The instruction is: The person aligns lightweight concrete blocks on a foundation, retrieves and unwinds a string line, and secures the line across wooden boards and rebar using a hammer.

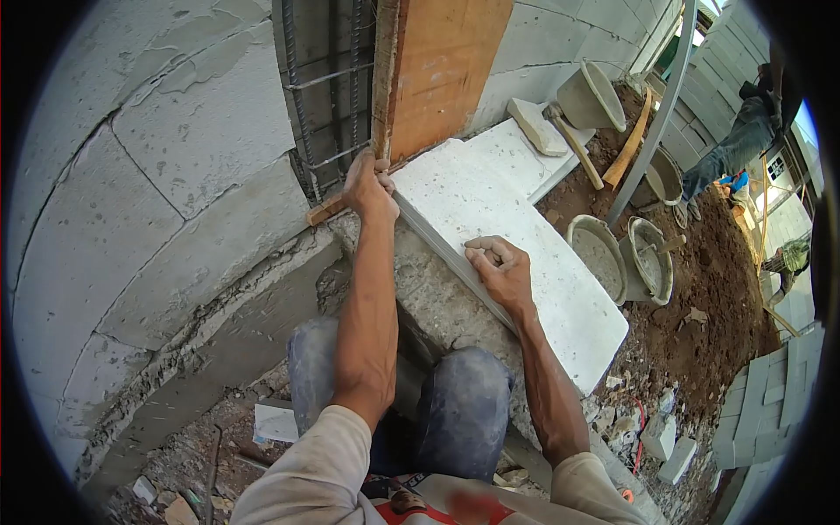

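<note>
Left hand (371, 185) at orange board (444, 83); right hand (500, 269) perhaps resting on white slab (573, 319).

From my head, a camera looked forward and steeply down over my knees (464, 407), with my left hand (371, 185) and right hand (503, 271) near, its wide round view bowing the block wall (206, 122).
</note>
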`<state>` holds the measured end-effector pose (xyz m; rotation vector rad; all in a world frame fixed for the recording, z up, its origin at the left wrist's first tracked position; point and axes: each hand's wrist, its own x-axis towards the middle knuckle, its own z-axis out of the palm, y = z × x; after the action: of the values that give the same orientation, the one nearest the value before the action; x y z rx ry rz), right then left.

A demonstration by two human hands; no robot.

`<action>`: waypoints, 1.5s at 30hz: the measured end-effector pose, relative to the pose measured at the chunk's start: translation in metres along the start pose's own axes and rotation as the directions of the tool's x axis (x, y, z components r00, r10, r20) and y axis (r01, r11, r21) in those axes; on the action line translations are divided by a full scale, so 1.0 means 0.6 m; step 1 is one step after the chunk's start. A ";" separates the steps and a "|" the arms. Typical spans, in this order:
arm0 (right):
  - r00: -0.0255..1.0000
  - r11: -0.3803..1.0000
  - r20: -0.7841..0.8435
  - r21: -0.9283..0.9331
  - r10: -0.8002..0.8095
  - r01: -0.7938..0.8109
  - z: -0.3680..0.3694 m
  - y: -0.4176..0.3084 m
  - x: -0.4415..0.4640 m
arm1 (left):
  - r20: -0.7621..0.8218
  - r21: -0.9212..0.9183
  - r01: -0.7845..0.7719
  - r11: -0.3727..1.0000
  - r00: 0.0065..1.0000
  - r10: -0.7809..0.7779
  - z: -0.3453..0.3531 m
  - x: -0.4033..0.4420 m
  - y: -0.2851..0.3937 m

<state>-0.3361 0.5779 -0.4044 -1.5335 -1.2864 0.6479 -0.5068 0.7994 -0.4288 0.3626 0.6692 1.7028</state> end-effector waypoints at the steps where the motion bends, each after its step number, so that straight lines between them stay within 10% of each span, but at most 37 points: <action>1: 1.000 1.000 0.006 0.011 0.007 -0.007 0.000 0.000 0.001 | -0.022 -0.134 0.081 0.988 0.996 -0.085 0.001 0.004 -0.002; 6: 1.000 0.999 0.016 0.023 0.023 -0.023 0.001 0.003 0.005 | 0.003 -0.244 0.172 0.954 0.984 -0.176 -0.004 0.022 0.001; 18: 1.000 0.999 0.031 0.033 -0.002 0.001 0.001 0.011 0.004 | -0.135 0.456 -0.169 0.874 0.957 0.256 0.049 -0.031 0.032; 21: 1.000 0.999 0.023 0.033 0.007 -0.008 -0.002 0.007 0.000 | 0.007 0.489 -0.051 0.871 0.999 0.054 0.016 -0.016 0.061; 23: 1.000 1.000 0.014 0.029 0.004 -0.005 -0.001 0.006 -0.002 | 0.206 0.354 0.377 0.856 0.861 -0.464 -0.017 -0.020 0.113; 26: 0.996 0.990 0.022 -0.110 -0.084 0.086 -0.001 0.005 -0.002 | 0.466 0.546 0.298 0.783 0.669 -0.579 -0.061 -0.043 0.189; 32: 0.832 0.614 0.223 -0.583 -0.509 0.532 0.073 -0.039 0.029 | 0.297 0.867 0.083 0.491 0.706 -0.643 -0.136 -0.081 0.214; 37: 0.866 0.424 0.378 -0.761 -0.327 0.492 0.173 -0.053 0.088 | 0.282 0.855 0.030 0.517 0.811 -0.512 -0.149 -0.105 0.167; 45: 0.977 0.733 0.199 -0.653 -0.075 0.189 0.251 -0.070 0.194 | 0.089 0.667 0.414 0.619 0.781 -0.618 -0.139 -0.188 0.081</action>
<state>-0.4497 0.7362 -0.3992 -1.9620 -1.8716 0.2030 -0.5656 0.6652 -0.4520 0.7977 0.9786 0.7861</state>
